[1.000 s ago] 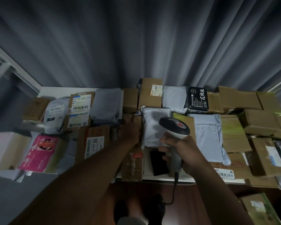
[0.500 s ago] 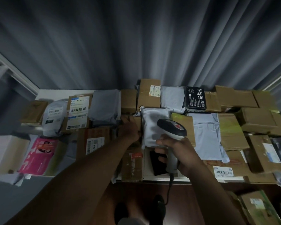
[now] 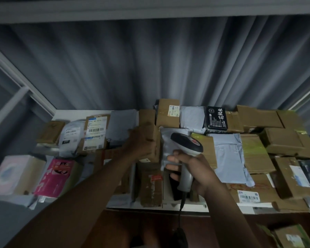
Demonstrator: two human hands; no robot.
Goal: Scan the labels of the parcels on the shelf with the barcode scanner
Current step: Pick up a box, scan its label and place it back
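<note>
Since a moment ago our left hand (image 3: 141,142) has tipped up the brown box (image 3: 153,140), fingers curled round it, while our right hand (image 3: 191,169) fingers grip the scanner (image 3: 187,145) beside it, likely hunting its label.

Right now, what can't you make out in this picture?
- Head view: the label on the small cardboard box, if any; the left hand covers it.
- Printed text on the white label: blurred, too small.
- Barcode scanner cable: runs off the bottom edge.

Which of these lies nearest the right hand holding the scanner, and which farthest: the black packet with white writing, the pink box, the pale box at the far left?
From the right hand, in the head view:
1. Black packet: up and right, back row.
2. Pink box: far to the left, front edge.
3. Pale box: leftmost, beyond the pink one.
</note>
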